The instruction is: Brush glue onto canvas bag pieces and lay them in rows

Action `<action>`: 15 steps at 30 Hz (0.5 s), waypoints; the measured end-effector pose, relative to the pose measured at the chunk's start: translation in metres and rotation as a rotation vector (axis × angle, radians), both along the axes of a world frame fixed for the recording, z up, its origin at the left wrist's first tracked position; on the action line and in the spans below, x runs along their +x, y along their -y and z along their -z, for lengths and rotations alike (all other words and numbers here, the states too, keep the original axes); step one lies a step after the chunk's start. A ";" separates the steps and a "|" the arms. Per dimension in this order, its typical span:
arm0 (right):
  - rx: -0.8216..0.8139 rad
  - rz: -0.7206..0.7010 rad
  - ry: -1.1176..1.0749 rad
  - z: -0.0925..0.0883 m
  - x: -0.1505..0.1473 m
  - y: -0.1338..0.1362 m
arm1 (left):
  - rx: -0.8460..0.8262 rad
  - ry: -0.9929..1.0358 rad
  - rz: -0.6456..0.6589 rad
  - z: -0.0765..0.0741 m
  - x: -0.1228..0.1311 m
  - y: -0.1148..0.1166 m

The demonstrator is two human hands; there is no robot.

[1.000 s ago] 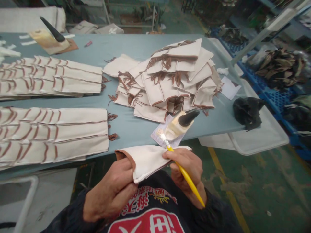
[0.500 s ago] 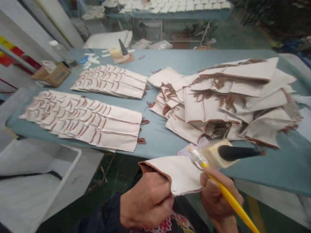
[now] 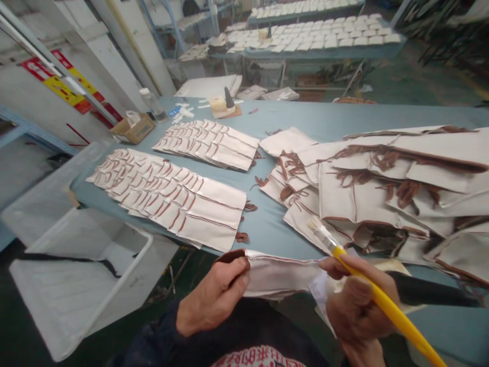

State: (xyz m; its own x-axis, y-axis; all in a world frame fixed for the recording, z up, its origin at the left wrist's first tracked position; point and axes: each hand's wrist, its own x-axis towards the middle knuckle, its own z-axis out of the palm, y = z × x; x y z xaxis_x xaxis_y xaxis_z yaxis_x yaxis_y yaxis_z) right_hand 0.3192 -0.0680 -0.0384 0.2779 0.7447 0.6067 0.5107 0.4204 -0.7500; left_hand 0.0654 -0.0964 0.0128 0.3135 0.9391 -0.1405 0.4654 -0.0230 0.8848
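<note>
Your left hand (image 3: 214,300) pinches the pouch (image 3: 278,275) and your right hand (image 3: 355,306) grips the brush (image 3: 382,299); its bristles could smear the pile (image 3: 382,204) at the table's (image 3: 305,117) near edge.

The yellow brush (image 3: 382,300) runs off the bottom edge; the right hand (image 3: 353,308) hides part of the bottle (image 3: 431,295); the cloth heap (image 3: 382,204) is cropped at right.

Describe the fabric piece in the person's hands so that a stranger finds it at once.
Find the blue table, then its near edge, before the neat rows and the loose heap. The cream fabric piece with brown edging is the only one off the table, held between the left hand and the right hand, which grips a yellow brush.
</note>
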 end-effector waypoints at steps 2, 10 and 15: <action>-0.020 0.047 -0.086 -0.006 -0.002 0.001 | -0.105 0.034 -0.091 0.007 -0.021 -0.021; -0.199 0.103 -0.143 -0.008 -0.011 0.029 | -0.328 0.003 -0.245 0.073 -0.103 -0.179; -0.143 0.174 -0.112 -0.007 -0.018 0.047 | -0.343 -0.098 -0.381 0.093 -0.114 -0.232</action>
State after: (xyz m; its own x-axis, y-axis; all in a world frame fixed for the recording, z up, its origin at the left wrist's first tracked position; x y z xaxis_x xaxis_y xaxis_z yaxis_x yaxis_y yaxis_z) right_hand 0.3008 -0.1148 -0.0310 0.4693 0.7555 0.4571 0.4766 0.2191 -0.8514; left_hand -0.0488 0.1354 -0.0807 -0.0718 0.8788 -0.4718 0.4648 0.4480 0.7637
